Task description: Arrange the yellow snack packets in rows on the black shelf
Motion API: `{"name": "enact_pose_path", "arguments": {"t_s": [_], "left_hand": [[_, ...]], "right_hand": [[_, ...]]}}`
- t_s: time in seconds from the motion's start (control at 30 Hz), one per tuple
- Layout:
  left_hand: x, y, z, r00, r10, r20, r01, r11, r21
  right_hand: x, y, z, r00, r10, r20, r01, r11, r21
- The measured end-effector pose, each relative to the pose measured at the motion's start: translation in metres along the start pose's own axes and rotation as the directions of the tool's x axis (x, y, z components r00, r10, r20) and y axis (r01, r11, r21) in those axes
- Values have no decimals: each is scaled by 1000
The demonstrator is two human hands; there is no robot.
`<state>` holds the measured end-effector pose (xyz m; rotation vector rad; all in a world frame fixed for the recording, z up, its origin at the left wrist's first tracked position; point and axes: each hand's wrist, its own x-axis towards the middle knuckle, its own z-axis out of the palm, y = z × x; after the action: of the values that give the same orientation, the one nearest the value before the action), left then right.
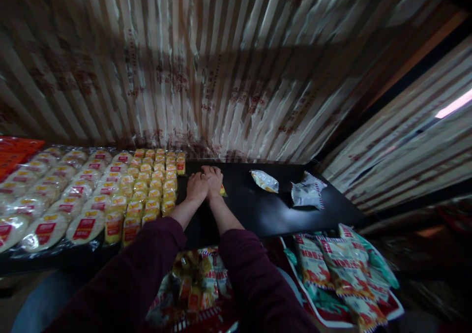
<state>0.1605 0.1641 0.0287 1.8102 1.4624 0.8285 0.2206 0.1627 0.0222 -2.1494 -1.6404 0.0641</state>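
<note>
At frame centre, the left hand (197, 186) and right hand (213, 180) meet around a mostly hidden, shiny yellow packet (222, 191) over the smooth black shelf (239, 210); their grip I cannot tell. Positioning seems in hand, and the next move likely calls for careful finger clearance.

Yellow, red-labelled packets (152, 194) and whitish, red-labelled round packs (78, 190) brighten a black surface (239, 210); behind it, brown-and-cream striped sheeting (221, 72); over it, maroon sleeves (254, 274).

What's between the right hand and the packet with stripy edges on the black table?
In the head view, a shiny packet lies between the right hand and the stripy packet. A yellow bit peeks out beside the hand too.
</note>
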Motion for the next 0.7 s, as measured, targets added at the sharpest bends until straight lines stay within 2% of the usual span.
{"name": "enact_pose_path", "arguments": {"t_s": [0.1, 0.2, 0.3, 0.37, 0.7], "left_hand": [[-15, -10, 1, 998, -33, 44, 37, 996, -82], [-37, -12, 16, 996, -63, 55, 72, 979, -192], [-63, -10, 30, 999, -41, 25, 45, 973, -225], [-82, -11, 32, 999, -28, 18, 31, 975, -221], [-168, -32, 7, 997, 21, -75, -35, 980, -197]], "right_hand": [[-9, 19, -4, 995, 79, 57, -78, 997, -9], [-24, 34, -5, 984, 87, 154, -88, 996, 0], [-44, 41, -5, 991, 49, 125, -52, 998, 18], [-59, 40, -6, 995, 48, 83, -50, 999, 22], [-138, 11, -17, 993, 63, 98, -62, 998, -11]]}}
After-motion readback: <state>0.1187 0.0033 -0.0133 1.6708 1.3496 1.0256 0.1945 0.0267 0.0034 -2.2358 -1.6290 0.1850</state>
